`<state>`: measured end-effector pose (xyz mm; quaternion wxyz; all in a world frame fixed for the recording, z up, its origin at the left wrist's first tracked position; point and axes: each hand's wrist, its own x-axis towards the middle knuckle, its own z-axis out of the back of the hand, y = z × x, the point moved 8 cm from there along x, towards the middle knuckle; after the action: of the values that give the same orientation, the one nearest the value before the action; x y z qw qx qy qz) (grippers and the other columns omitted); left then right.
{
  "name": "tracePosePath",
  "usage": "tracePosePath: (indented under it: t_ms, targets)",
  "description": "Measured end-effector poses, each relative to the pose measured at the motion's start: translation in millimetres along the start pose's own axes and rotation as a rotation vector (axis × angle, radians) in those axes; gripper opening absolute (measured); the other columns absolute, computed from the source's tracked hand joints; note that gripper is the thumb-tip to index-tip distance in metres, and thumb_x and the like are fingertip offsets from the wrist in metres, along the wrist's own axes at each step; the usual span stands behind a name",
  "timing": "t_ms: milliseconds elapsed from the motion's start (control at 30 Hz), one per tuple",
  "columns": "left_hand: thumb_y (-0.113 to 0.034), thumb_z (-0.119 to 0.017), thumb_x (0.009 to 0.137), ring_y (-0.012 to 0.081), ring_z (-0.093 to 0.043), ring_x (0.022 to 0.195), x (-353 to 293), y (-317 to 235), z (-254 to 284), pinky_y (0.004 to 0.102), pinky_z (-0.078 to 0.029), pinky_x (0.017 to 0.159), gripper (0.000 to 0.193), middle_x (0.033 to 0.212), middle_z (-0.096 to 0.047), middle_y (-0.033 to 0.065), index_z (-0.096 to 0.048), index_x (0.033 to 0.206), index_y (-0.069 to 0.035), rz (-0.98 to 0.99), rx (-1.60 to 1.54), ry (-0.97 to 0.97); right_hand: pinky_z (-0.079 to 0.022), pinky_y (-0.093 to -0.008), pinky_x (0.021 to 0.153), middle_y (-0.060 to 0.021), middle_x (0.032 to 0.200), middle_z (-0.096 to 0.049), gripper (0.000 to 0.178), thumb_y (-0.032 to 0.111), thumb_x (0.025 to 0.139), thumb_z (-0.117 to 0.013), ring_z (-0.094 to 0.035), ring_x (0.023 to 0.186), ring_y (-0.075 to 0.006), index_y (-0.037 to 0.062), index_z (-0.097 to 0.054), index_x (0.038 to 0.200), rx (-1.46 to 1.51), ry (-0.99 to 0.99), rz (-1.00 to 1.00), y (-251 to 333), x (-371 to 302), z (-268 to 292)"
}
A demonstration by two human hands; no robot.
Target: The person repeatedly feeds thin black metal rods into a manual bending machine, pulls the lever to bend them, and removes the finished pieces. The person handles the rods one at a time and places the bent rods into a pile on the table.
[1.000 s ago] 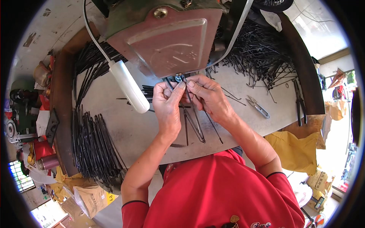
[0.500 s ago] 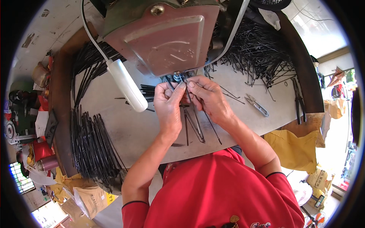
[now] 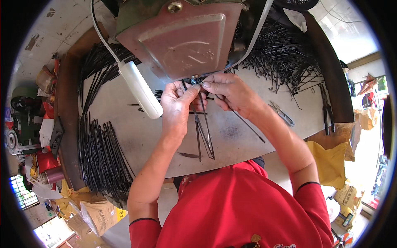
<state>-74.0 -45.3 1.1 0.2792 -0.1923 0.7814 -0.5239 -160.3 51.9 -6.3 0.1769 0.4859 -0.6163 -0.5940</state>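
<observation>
My left hand (image 3: 177, 108) and right hand (image 3: 230, 91) both pinch thin black rods (image 3: 204, 132) at the small clamp (image 3: 195, 79) under the reddish machine cover (image 3: 182, 39); the rods hang down over the grey bench (image 3: 136, 132), a white lamp tube (image 3: 140, 89) just beside my left hand.

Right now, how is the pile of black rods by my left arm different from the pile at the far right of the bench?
The left rod pile lies in rough parallel rows, lengthwise toward the person; the far right rod pile is a tangled, crisscrossed heap. The left pile sits near the bench's front corner, the right one at the back behind the right hand. Both are thin, dark rods on the same metal bench top.
</observation>
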Motion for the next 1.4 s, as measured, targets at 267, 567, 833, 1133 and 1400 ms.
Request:
tracePosePath:
  t_ms: [267, 567, 833, 1133, 1400]
  targets:
    - [-0.006, -0.066, 0.085, 0.0166, -0.061, 0.055, 2.9, 7.6, 4.7, 0.0265, -0.051, 0.048, 0.024, 0.071, -0.061, 0.0101, -0.042, 0.087, -0.005, 0.032, -0.058, 0.017, -0.025, -0.0191, 0.034, -0.0015, 0.068, -0.055, 0.02, 0.017, 0.096, -0.05, -0.043, 0.043, -0.0051, 0.0002, -0.06, 0.099, 0.191, -0.017, 0.044, -10.1, -5.2, -9.0]
    - [-0.006, -0.065, 0.084, 0.0163, -0.061, 0.057, -8.7, -7.4, -1.0, 0.0255, -0.047, 0.048, 0.027, 0.073, -0.062, 0.0108, -0.039, 0.083, -0.008, -0.034, -0.013, 0.024, -0.026, -0.0197, 0.035, -0.0022, 0.07, -0.057, 0.019, 0.018, 0.095, -0.052, -0.043, 0.044, -0.0055, 0.0015, -0.061, 0.099, 0.204, 0.006, 0.095, -8.5, -7.5, -7.7]
    - [-0.011, -0.066, 0.084, 0.0153, -0.059, 0.057, -34.8, -5.7, 18.7, 0.026, -0.046, 0.051, 0.021, 0.071, -0.062, 0.009, -0.046, 0.091, -0.005, 0.0, 0.075, -0.036, -0.034, -0.0221, 0.04, -0.0033, 0.064, -0.057, 0.024, 0.021, 0.095, -0.05, -0.045, 0.044, -0.0067, 0.0027, -0.06, 0.107, 0.085, -0.002, 0.077, -25.1, -29.3, -28.7]
    - [-0.001, -0.065, 0.079, 0.0214, -0.06, 0.09, -96.7, -105.2, 198.3, 0.0317, -0.05, 0.083, 0.04, 0.099, -0.063, 0.0094, -0.056, 0.117, -0.001, -0.297, 1.314, -0.471, -0.051, -0.0407, 0.063, -0.0116, 0.086, -0.064, 0.012, 0.015, 0.085, -0.061, -0.064, 0.071, -0.032, 0.0056, -0.062, 0.092, -1.327, -0.491, 0.329, 9.0, -89.8, 62.4]
    - [-0.001, -0.065, 0.079, 0.028, -0.059, 0.089, -63.3, -47.4, 74.7, 0.0361, -0.048, 0.079, 0.016, 0.095, -0.061, 0.0111, -0.066, 0.095, -0.003, -0.688, 1.486, -0.018, -0.049, -0.0407, 0.058, -0.0121, 0.077, -0.063, 0.007, 0.008, 0.074, -0.058, -0.062, 0.065, -0.0331, 0.0026, -0.057, 0.078, -1.462, -0.517, 0.385, 14.9, -77.9, 80.3]
